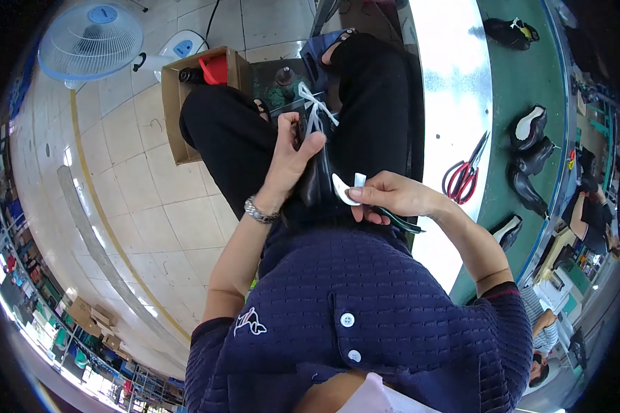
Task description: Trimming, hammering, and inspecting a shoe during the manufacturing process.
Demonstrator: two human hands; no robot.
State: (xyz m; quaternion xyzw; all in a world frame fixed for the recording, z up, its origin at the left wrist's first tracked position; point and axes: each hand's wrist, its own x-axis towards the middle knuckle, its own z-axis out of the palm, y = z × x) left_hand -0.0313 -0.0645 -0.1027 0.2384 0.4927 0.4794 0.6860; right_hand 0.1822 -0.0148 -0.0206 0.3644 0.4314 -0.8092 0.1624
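Observation:
A dark, glossy shoe lies on my lap, with a white lace tied in a bow at its far end. My left hand is closed around the far part of this shoe, the thumb pressing along its upper. Just right of the shoe's near end, my right hand pinches a curved white piece between thumb and fingers. A slim dark-green strip or handle passes under the same hand; its kind is unclear. Part of the shoe is hidden by my left hand.
At my right runs a white bench top with red-handled scissors. Beyond it, a green conveyor carries several dark shoes. A cardboard box and a fan stand at front left. People work at far right.

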